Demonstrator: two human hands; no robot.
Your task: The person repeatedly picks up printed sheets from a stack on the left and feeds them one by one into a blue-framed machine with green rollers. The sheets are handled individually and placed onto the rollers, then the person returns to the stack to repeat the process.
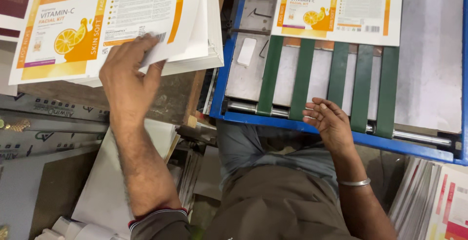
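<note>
left hand [127,76] grip clamped on top printed sheet [105,20]; right hand [329,120] grip apart at green belts [338,74].

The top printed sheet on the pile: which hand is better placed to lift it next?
Probably the left hand. Its fingers already pinch the corner of the top printed sheet on the stack. The right hand rests open at the edge of the green belts, away from the pile.
</note>
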